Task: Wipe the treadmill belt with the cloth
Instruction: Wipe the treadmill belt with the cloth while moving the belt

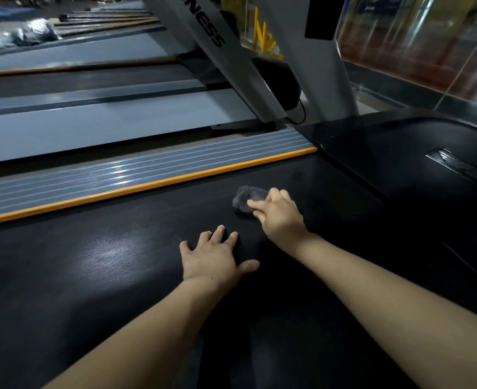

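Right hand (278,213) far on treadmill belt (119,276), fingers curled over crumpled grey cloth (247,199), pressing it down near black glossy motor cover (400,153). Left hand (212,255) nearer, flat on belt, fingers spread, holding nothing. Belt: black, fine woven texture, dull sheen patch left of left hand. Orange trim strip (147,186) along belt's far-left edge, ribbed grey side rail (136,169) beyond it. Grey upright (220,51) of neighbouring machine far behind, lettering on it. Blurred glass wall (428,46) far right.
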Available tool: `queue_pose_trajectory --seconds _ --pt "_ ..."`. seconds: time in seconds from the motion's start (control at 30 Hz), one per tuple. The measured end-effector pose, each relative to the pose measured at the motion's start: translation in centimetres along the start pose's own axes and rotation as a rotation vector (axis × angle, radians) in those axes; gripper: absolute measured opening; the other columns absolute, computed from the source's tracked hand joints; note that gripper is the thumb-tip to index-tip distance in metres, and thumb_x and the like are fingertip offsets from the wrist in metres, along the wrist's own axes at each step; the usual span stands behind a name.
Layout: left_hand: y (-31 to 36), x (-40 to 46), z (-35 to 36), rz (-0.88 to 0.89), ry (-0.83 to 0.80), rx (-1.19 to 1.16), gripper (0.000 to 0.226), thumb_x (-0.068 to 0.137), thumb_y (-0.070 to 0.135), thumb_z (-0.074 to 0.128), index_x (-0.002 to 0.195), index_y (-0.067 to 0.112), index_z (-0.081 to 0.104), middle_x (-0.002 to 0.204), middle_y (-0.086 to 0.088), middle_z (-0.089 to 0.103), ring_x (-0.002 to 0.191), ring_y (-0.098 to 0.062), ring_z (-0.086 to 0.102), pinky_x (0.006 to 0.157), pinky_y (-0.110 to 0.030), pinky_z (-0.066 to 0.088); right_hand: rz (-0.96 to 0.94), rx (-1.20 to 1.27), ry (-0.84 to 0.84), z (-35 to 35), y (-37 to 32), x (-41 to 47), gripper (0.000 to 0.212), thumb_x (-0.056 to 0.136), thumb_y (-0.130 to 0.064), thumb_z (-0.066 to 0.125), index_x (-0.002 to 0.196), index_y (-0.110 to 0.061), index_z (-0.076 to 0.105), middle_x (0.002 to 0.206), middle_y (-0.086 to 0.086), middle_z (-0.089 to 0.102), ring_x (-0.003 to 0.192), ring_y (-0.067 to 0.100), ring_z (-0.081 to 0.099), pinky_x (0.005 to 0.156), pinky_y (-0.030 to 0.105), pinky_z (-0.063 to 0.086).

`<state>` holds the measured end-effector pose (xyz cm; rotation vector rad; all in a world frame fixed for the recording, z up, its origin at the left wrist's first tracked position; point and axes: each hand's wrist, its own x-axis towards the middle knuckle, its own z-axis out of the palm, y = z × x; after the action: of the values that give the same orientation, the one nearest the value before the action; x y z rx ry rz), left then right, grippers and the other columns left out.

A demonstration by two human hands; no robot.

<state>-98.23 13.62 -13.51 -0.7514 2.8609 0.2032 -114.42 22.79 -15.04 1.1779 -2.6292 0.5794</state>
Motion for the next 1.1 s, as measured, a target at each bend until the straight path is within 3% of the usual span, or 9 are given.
queue_pose_trajectory --seconds 0.27,0.37,0.43,0.5,0.63,0.77,0.87,0.97,1.1 --pt "-0.1 -0.6 0.5 0.005 0.032 -0.036 0.085 0.086 0.082 0.036 0.156 0.038 0.019 0.168 0.005 0.008 0.153 -0.024 0.008 0.118 -0.053 0.019 -0.156 0.021 0.035 -3.6 6.8 -7.7 0.032 0.081 -0.019 0.076 0.11 -0.032 0.074 0.089 0.006 0.058 0.078 0.025 0.052 0.07 0.03 0.048" --pt "0.5 -0.8 0.2 0.079 0.123 -0.02 0.075 0.089 0.077 0.035 0.153 0.039 0.029 0.164 0.005 0.021 0.15 -0.024 0.015 0.118 -0.048 0.02 0.099 -0.152 0.221 -5.0 14.8 -4.9 0.033 0.081 -0.022 0.075 0.11 -0.038 0.072 0.089 0.01 0.057 0.076 0.034 0.056 0.068 0.037 0.052" --pt "1.4 -1.0 0.1 0.113 0.145 -0.046 0.072 0.09 0.076 0.036 0.151 0.04 0.032 0.162 0.007 0.025 0.148 -0.022 0.019 0.117 -0.047 0.022 0.374 -0.163 0.203 -6.5 18.0 -4.5 0.03 0.09 -0.033 0.064 0.116 -0.047 0.064 0.105 0.013 0.056 0.092 0.037 0.054 0.082 0.041 0.051" --pt "2.6 -1.1 0.1 0.132 0.135 -0.079 0.074 0.088 0.078 0.038 0.152 0.04 0.03 0.162 0.008 0.025 0.148 -0.021 0.02 0.116 -0.046 0.022 0.523 -0.192 0.226 -6.6 17.4 -4.6 0.028 0.094 -0.035 0.058 0.121 -0.04 0.066 0.114 0.014 0.053 0.102 0.038 0.048 0.087 0.044 0.048" --pt "4.7 -1.0 0.0 0.151 0.098 -0.097 0.083 0.083 0.082 0.043 0.153 0.04 0.028 0.163 0.008 0.024 0.148 -0.02 0.02 0.116 -0.046 0.025 0.264 -0.153 0.194 -3.8 9.3 -5.7 0.027 0.082 -0.024 0.07 0.11 -0.027 0.072 0.094 0.016 0.057 0.082 0.038 0.053 0.07 0.04 0.044" --pt "5.3 -0.8 -0.1 0.132 0.034 -0.076 0.083 0.081 0.082 0.046 0.152 0.041 0.029 0.164 0.01 0.023 0.149 -0.02 0.021 0.116 -0.049 0.027 -0.028 0.006 0.078 -3.9 5.7 -7.4 0.029 0.081 -0.022 0.075 0.109 -0.03 0.073 0.09 0.008 0.058 0.081 0.03 0.051 0.07 0.035 0.046" --pt "5.1 -0.5 -0.2 0.117 -0.01 -0.076 0.09 0.079 0.086 0.044 0.155 0.042 0.025 0.165 0.012 0.018 0.151 -0.019 0.018 0.119 -0.051 0.023 0.06 -0.114 0.175 -5.3 12.2 -5.8 0.028 0.08 -0.025 0.072 0.107 -0.032 0.075 0.088 0.008 0.06 0.078 0.034 0.056 0.067 0.035 0.051" --pt "5.1 -0.2 -0.2 0.117 -0.066 -0.099 0.094 0.078 0.086 0.047 0.156 0.041 0.022 0.167 0.012 0.013 0.153 -0.018 0.013 0.121 -0.052 0.022 0.354 -0.266 0.153 -7.8 19.5 -4.5 0.03 0.092 -0.028 0.06 0.121 -0.031 0.069 0.104 0.014 0.057 0.094 0.038 0.054 0.082 0.039 0.051" --pt "5.5 -0.3 0.0 0.114 -0.062 -0.092 0.093 0.08 0.083 0.048 0.157 0.04 0.018 0.168 0.011 0.008 0.154 -0.018 0.007 0.122 -0.052 0.018 0.407 -0.272 0.154 -7.0 15.2 -5.7 0.027 0.091 -0.029 0.062 0.118 -0.028 0.07 0.104 0.016 0.057 0.091 0.037 0.052 0.08 0.039 0.048"
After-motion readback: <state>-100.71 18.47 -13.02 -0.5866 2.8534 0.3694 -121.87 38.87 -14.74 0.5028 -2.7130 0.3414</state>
